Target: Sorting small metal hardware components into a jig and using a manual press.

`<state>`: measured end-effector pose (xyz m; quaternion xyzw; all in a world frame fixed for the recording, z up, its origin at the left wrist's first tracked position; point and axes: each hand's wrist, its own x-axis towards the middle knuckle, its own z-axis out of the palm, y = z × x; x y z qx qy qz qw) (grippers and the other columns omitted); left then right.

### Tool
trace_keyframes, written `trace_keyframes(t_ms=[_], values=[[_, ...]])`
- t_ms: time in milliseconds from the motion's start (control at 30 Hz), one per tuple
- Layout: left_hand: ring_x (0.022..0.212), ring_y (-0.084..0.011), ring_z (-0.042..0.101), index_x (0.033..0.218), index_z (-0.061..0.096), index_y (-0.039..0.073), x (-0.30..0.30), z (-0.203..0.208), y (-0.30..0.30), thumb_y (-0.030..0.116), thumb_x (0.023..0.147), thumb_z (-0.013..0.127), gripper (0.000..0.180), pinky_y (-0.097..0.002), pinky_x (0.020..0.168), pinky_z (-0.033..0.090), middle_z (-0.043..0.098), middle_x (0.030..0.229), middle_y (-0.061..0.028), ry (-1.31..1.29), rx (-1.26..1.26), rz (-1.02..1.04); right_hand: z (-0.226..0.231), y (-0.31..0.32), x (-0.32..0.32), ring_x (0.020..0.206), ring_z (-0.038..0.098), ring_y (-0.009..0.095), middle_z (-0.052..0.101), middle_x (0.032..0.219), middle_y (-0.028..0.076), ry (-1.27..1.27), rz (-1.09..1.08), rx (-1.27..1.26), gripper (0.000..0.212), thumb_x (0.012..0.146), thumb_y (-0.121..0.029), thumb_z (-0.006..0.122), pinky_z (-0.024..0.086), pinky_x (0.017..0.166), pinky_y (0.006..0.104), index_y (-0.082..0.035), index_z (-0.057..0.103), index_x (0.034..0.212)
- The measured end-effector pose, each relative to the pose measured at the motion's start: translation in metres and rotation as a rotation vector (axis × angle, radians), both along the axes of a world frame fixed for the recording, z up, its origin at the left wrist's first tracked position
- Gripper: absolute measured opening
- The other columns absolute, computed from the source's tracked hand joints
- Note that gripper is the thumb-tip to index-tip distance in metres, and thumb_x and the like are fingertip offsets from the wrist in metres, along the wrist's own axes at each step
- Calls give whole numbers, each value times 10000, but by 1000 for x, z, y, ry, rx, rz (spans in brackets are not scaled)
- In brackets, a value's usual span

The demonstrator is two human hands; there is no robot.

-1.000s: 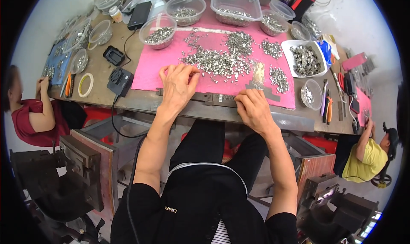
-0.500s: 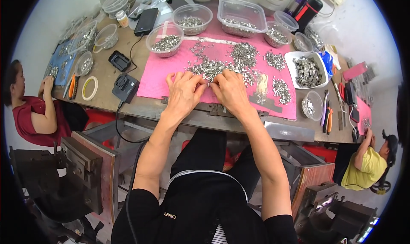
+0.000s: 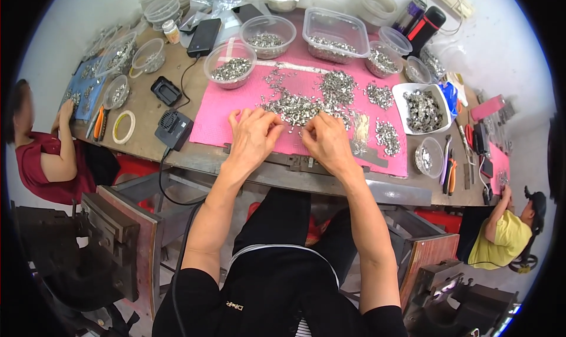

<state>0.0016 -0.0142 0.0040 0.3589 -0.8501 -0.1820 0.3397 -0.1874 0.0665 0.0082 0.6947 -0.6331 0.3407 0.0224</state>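
Note:
A pile of small shiny metal parts (image 3: 298, 107) lies on the pink ribbed mat (image 3: 212, 116). My left hand (image 3: 255, 135) is at the pile's near left edge, thumb and fingers bent together in a pinch. Just right of it, my right hand (image 3: 328, 139) is also closed in a pinch at the near edge of the pile. Whatever sits between the fingertips is too small to make out. A gap with a few loose parts separates the hands. Smaller heaps (image 3: 338, 87) of metal parts lie beyond and to the right, beside a bundle of thin pale pins (image 3: 361, 127).
Clear tubs of parts (image 3: 231, 71) line the mat's far side; a white tray (image 3: 400, 110) stands right. Pliers (image 3: 451, 175) lie near the right edge. A black charger (image 3: 174, 126) and a tape ring (image 3: 131, 125) are left. One co-worker (image 3: 50, 163) sits left, another (image 3: 510, 237) right.
My right hand has drawn back slightly to the right, away from my left hand, so the gap between them is wider. The whole view has shifted slightly.

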Motion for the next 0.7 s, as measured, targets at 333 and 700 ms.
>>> trace_keyframes(t_ms=[333, 700], values=[[895, -222, 566, 874, 764, 132, -15, -5, 8, 183, 808, 805, 93, -494, 1036, 310, 614, 820, -12, -60, -139, -14, 3, 42, -34, 617, 655, 234, 655, 754, 119, -134, -16, 193, 94, 820, -38, 729, 527, 603, 357, 15, 657, 790], [869, -228, 575, 862, 706, 89, -13, -4, 9, 100, 843, 741, 41, -496, 1054, 313, 592, 805, -26, -60, -101, -95, -1, 46, -33, 623, 668, 254, 658, 746, 124, -190, 35, 162, 59, 828, -37, 719, 529, 628, 385, 6, 685, 807]])
